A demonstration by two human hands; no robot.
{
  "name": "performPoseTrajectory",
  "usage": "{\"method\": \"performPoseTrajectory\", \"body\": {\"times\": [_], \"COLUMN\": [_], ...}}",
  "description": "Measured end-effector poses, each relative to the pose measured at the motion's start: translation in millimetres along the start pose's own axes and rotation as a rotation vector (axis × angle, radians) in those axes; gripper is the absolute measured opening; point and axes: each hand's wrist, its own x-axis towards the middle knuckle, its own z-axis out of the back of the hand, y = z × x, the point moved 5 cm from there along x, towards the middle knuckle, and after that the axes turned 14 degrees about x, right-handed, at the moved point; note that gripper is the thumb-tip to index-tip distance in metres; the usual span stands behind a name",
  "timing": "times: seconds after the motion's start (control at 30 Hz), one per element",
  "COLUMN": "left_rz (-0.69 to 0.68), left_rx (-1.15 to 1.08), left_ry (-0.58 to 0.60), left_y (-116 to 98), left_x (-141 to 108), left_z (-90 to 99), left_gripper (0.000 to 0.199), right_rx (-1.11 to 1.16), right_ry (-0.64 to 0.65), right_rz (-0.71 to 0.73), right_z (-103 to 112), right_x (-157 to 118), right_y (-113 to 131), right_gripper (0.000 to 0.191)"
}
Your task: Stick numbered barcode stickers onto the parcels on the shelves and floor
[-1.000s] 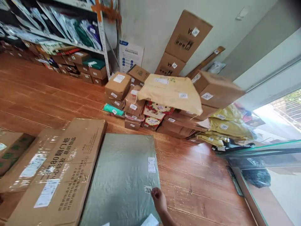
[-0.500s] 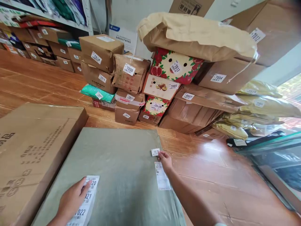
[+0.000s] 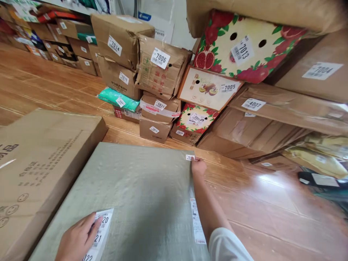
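A large flat parcel in grey-green woven wrap [image 3: 130,174] lies in front of me. My left hand [image 3: 77,237] grips a sheet of numbered labels [image 3: 102,232] between thumb and fingers, over the parcel's near left part. The printed numbers end in 20, 21 and 22. At the parcel's far right corner, my right hand [image 3: 199,166] pinches the edge of a small white number sticker [image 3: 189,157], which is against the wrap; its last digits are partly covered. Closer to me on the right edge is a white shipping label [image 3: 198,221], partly beside my forearm.
A big cardboard box [image 3: 54,156] lies along the parcel's left side. Stacked labelled cartons stand beyond, among them a brown box [image 3: 163,69] and a pomegranate-print box [image 3: 247,47]. Yellow packages [image 3: 318,156] are at the right. Wooden floor [image 3: 244,188] shows on the right.
My right hand has moved the small sticker away from beside the shipping label to the parcel's far corner. My left hand still holds the label sheet. The view has come closer to the stacks.
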Motion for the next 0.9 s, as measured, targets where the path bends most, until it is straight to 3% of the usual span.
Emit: {"method": "performPoseTrajectory", "body": {"times": [0.13,0.27,0.33,0.43,0.47,0.53,0.6,0.7,0.8,0.9], "left_rz": [-0.01,0.037,0.087,0.127,0.139,0.162,0.186,0.24,0.297,0.353], "left_rx": [0.018,0.046,0.02,-0.087,-0.089,-0.101,-0.139,-0.254,-0.453,-0.646], "left_ry": [0.01,0.009,0.032,0.114,0.117,0.12,0.126,0.142,0.181,0.223], "left_y": [-4.0,-14.1,-21.4,-31.0,-32.0,-32.1,-32.2,-36.2,-41.6,-38.0], "left_x": [1.0,3.8,5.2,8.2,9.4,11.8,13.6,12.5,-1.8,-35.4], "left_z": [0.2,14.3,24.2,31.7,33.4,35.3,36.6,41.1,50.8,70.9], "left_gripper": [0.035,0.036,0.036,0.035,0.035,0.034,0.031,0.026,0.029,0.035], "right_rx": [-0.198,-0.305,-0.309,-0.115,0.027,0.265,0.323,0.236,0.267,0.46], "right_ry": [-0.023,0.131,0.16,0.226,0.327,0.652,0.831,0.967,1.18,1.393], "right_rz": [0.175,0.315,0.357,0.588,0.723,0.943,1.004,0.906,0.719,0.434], "right_z": [0.4,-1.4,-3.5,-17.4,-25.0,-40.7,-51.2,-63.8,-67.0,-58.3], "right_x": [-14.8,-29.9,-54.1,-133.5,-172.1,-255.8,-320.6,-361.5,-365.1,-376.2], "right_y": [21.0,34.2,36.2,43.6,48.2,55.4,58.6,57.9,52.4,53.3], "right_gripper": [0.033,0.026,0.028,0.031,0.025,0.022,0.03,0.044,0.041,0.037]}}
